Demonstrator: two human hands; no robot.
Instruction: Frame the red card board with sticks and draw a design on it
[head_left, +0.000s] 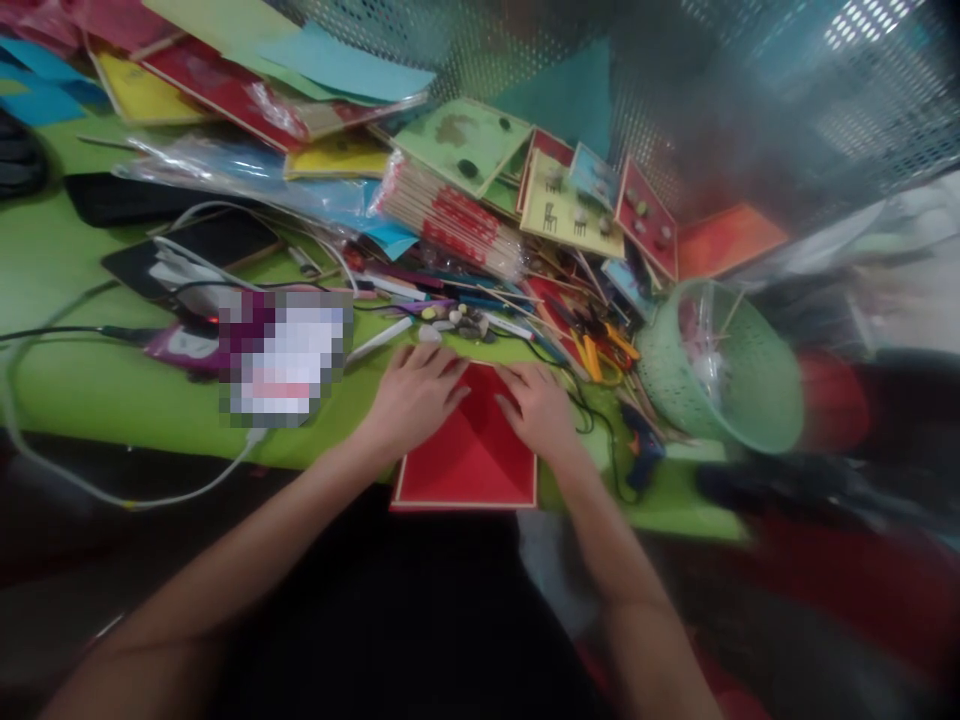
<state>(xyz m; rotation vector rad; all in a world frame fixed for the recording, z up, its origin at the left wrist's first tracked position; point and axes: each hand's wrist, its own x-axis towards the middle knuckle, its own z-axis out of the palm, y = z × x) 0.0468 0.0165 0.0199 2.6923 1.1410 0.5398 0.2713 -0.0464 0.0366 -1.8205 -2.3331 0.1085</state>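
Cables (67, 335) trail across the green table (90, 390) on the left. Left hand (414, 395) and right hand (538, 408) lie flat, fingers spread, on a red card (469, 460) at the near table edge. Pebbles (457, 322), pens and sticks crowd behind it; a green basket (739, 385) stands right.

A green table (90, 390) (cluttered) carries a red card (469, 455), cables (45, 335), basket (724, 365).

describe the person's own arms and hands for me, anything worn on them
Both forearms are bare as far as the picture shows: no sleeves, gloves or watch in view. The left hand and right hand show no rings or bands that I can make out, though the picture is blurred. No markings show on the arms.
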